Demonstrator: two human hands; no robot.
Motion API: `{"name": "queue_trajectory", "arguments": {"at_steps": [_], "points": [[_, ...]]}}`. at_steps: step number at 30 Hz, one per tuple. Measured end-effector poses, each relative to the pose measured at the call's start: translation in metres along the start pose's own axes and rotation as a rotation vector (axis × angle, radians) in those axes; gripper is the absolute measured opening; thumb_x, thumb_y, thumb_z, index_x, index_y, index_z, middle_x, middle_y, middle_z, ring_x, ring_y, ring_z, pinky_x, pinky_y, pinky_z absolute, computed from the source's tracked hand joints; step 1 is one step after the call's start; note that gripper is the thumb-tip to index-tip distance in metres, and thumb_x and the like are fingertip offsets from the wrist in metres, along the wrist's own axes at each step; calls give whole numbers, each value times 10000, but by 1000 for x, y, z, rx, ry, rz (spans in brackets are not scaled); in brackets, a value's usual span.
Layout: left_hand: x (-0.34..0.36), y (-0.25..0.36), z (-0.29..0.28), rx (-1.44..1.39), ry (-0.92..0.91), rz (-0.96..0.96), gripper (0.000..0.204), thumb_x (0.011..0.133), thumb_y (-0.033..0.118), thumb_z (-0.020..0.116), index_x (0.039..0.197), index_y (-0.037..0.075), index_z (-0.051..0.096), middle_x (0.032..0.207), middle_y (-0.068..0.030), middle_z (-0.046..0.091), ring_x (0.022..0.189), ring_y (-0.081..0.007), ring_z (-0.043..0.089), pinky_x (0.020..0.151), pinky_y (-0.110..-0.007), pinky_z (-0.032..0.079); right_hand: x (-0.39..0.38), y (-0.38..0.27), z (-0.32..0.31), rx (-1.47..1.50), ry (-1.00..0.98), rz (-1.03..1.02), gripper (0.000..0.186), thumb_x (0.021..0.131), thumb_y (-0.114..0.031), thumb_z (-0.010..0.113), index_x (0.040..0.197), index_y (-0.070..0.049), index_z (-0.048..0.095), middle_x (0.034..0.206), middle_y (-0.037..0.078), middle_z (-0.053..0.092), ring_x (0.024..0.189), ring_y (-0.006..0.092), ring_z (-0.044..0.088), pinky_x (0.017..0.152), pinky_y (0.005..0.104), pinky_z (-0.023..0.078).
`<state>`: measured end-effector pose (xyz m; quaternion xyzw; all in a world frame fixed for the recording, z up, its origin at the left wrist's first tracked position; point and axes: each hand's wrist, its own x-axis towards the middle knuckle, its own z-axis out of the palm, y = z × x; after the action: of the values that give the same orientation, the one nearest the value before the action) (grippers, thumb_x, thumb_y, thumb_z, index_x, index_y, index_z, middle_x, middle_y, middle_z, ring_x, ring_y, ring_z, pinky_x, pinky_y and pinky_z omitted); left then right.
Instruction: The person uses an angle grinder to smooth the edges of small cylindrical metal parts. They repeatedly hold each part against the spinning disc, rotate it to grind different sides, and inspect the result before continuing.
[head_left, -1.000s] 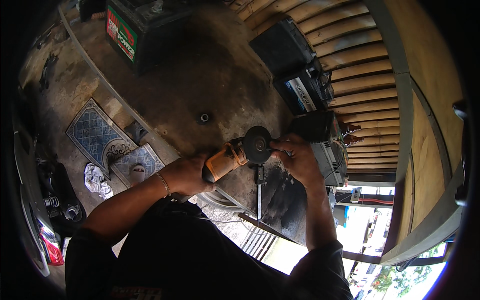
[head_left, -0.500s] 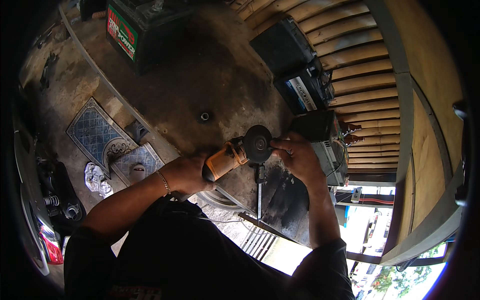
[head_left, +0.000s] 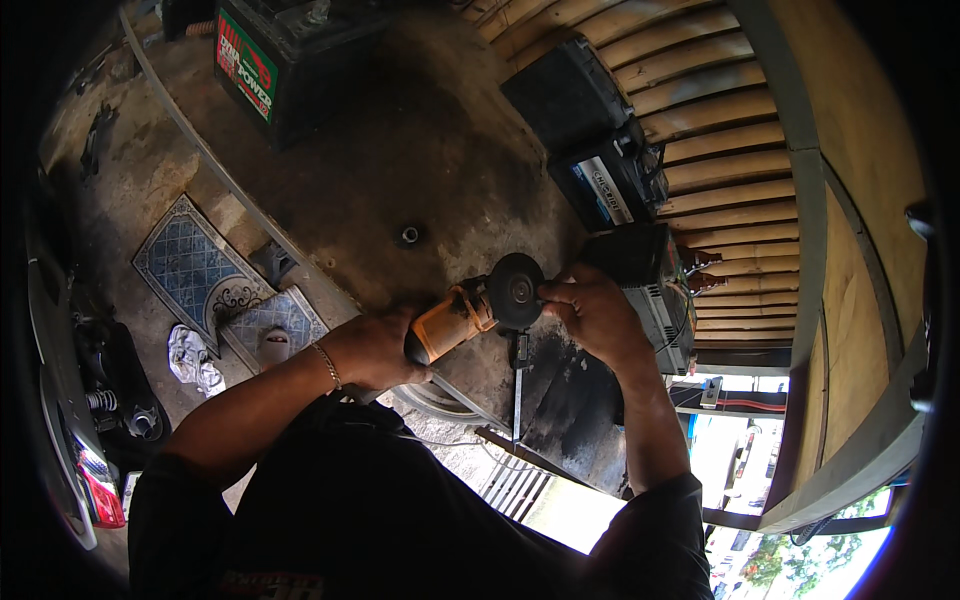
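Angle grinder (head_left: 447, 328) with orange body is before me in the head view, above the near part of the stained workbench (head_left: 470, 205). My left hand (head_left: 370, 350) is closed around the rear end of this grinder, and a chain bracelet (head_left: 328, 368) is on my left wrist. The head of the tool points to the right and to the far side, and its dark round disc (head_left: 516, 291) faces up toward me. My right hand (head_left: 595, 312) comes from the right side with its fingers bent; the thumb and forefinger are at the right rim of the disc. I cannot tell if they pinch this rim or only touch it.

Just on the near side of the disc lies a slim measuring tool (head_left: 519, 385), which looks like a caliper. Farther, to the left of the disc, a small metal ring (head_left: 410, 235) lies on the bench. To the right of my right hand is a grey vented box (head_left: 655, 312), and beyond it two black batteries (head_left: 565, 92) are placed beside the wooden slats (head_left: 720, 130). At the far left is a larger battery (head_left: 245, 68) with green and red label.
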<state>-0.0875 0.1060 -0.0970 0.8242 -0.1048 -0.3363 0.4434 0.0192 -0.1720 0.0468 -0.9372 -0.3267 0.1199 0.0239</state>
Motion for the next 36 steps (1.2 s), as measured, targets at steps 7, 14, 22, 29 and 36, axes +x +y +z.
{"name": "queue_trajectory", "arguments": {"at_steps": [7, 14, 22, 29, 36], "points": [[3, -2, 2, -45, 10, 11, 958, 820, 522, 850, 1502, -14, 444, 1368, -280, 643, 1288, -408, 639, 1101, -443, 498, -12, 19, 7, 437, 97, 106, 262, 973, -101, 747, 1229, -57, 711, 1074, 89, 719, 957, 248, 726, 828, 357, 593], [4, -1, 2, -35, 16, 8, 959, 818, 493, 847, 1523, -6, 430, 1350, -282, 657, 1267, -397, 656, 1083, -445, 514, -39, 39, 36, 1514, 253, 202, 315, 1046, -53, 636, 1337, -9, 526, 1252, 183, 679, 1108, 281, 715, 896, 345, 613], [7, -7, 8, 13, 75, 40, 989, 816, 504, 839, 1523, -42, 417, 1374, -293, 639, 1292, -397, 638, 1101, -434, 505, -48, 30, 63, 1518, 447, 207, 401, 998, 2, 687, 1370, -7, 534, 1255, 154, 686, 1109, 232, 702, 934, 323, 590], [8, -8, 9, 26, 42, 21, 1055, 832, 532, 820, 1564, -69, 354, 1430, -317, 596, 1335, -401, 608, 1123, -431, 489, -44, 28, 85, 1049, 608, 220, 468, 917, 47, 789, 1340, 17, 590, 1232, 93, 704, 1087, 133, 667, 948, 280, 518], [7, -7, 6, 19, 21, 35, 1062, 834, 539, 812, 1570, -67, 343, 1413, -313, 611, 1316, -401, 624, 1119, -433, 494, -41, 29, 90, 851, 597, 147, 451, 897, 99, 777, 1318, -1, 650, 1203, 59, 685, 1090, 128, 671, 907, 272, 550]]}}
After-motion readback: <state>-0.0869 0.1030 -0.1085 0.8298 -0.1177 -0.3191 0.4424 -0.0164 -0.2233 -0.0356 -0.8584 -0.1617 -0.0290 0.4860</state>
